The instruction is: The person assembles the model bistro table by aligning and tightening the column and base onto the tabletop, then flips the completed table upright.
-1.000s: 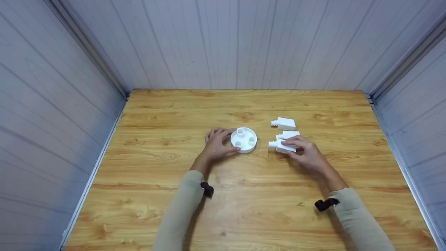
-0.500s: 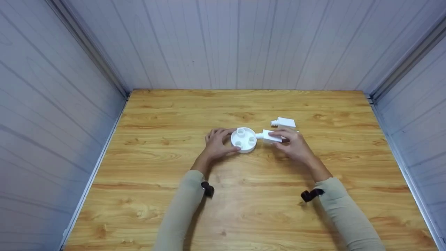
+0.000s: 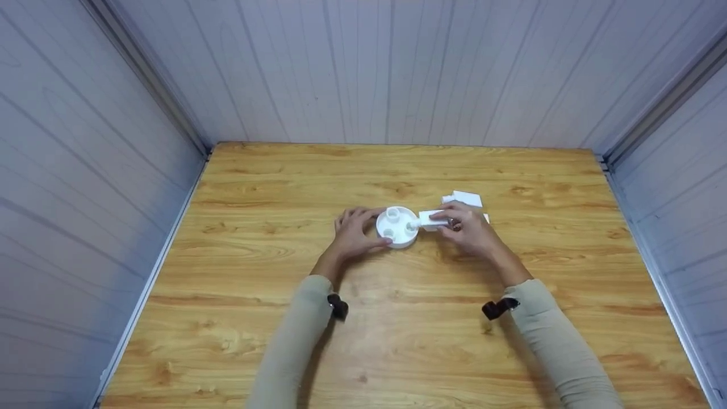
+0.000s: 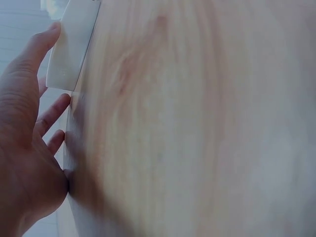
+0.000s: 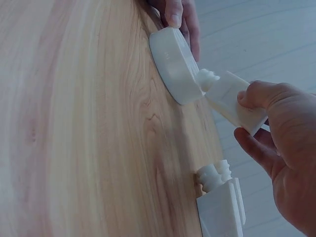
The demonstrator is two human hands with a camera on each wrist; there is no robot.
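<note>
Nearest: two sleeved forearms come up the wood table (image 3: 397,341), a dark strap at each wrist.

L hand (image 3: 353,234): fingers curled round the left rim of the disc (image 3: 397,227), thumb on the near edge. Disc lies flat on the table, roughly mid-table. Grip looks like bracing, so the disc can't slide or turn while something is pushed in from the other side. L wrist view: fingers (image 4: 47,47) lie against the disc's side wall (image 4: 71,44), rest of view blurred.

Disc top has three round sockets, one raised at the rear, two toward the front.

R hand (image 3: 471,230): pinches a block (image 3: 433,219) between thumb and fingers, holding the square end so the threaded neck is free. Block is off the table, tilted, neck pointing left and down at the disc's right-hand socket. R wrist view: neck tip (image 5: 207,79) is at the disc's upper edge (image 5: 173,64), touching or just short, cannot tell if seated. Held by the tail prob. to leave room to aim and twist.

Beyond the R hand: two spare blocks. One (image 3: 467,198) lies flat, neck to the left; the other (image 3: 485,217) is mostly hidden behind the hand. R wrist view shows one (image 5: 219,202) lying just beside the hand, neck toward the disc. Parked close, within reach.

Far: grey panel walls on three sides.
</note>
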